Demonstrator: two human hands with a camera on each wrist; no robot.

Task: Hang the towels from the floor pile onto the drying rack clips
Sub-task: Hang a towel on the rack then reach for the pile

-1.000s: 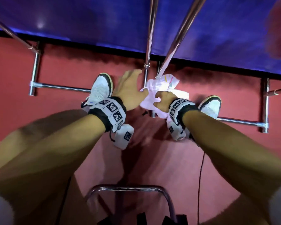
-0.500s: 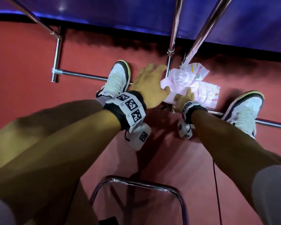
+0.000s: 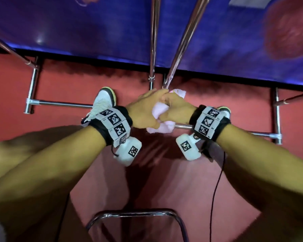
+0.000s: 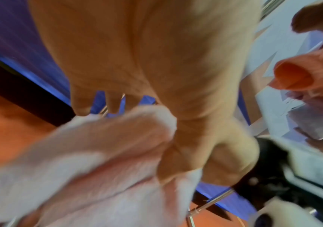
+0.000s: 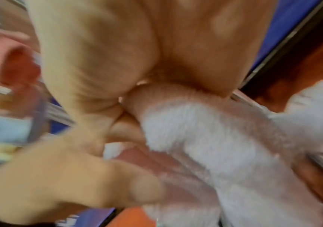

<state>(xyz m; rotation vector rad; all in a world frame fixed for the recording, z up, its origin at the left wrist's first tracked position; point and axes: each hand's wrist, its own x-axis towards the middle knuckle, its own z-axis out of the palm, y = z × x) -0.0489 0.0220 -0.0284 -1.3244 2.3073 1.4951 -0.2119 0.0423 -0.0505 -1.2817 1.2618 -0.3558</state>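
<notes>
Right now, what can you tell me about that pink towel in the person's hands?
The towel is pale pink, almost white in places, with a fluffy terry look. It is bunched and crumpled, not spread out. The left hand and right hand both grip it, close together, above the red floor by the rack's lower bar. A loose fold hangs below the hands. Any pattern is hidden.

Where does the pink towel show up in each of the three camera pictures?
Head: the pink towel sits mid-frame, bunched between the left hand and right hand.
Left wrist: lower left, under the palm.
Right wrist: lower right.
Shared landmark: the metal rack bar beside the towel.
</notes>
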